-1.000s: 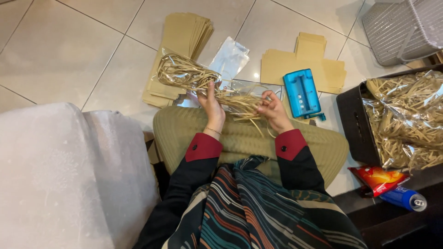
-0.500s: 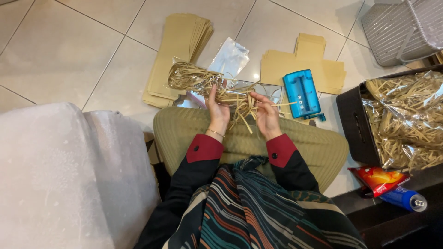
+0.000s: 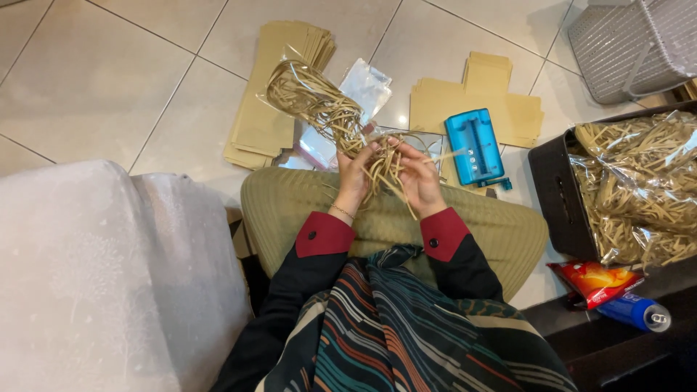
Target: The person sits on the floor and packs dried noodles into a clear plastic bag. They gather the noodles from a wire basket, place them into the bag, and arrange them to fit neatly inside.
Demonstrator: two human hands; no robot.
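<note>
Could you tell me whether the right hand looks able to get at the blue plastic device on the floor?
Probably yes: the blue plastic device lies uncovered just beyond the right hand, with nothing between. But its fingers are busy with the paper strands.

Can't really see the fingertips of the left hand (image 3: 353, 172) or right hand (image 3: 419, 176) since they're buried in the tangle of tan shredded paper strips (image 3: 341, 120), and far right of them the grey plastic slatted basket (image 3: 633, 45) runs off the top edge.
</note>
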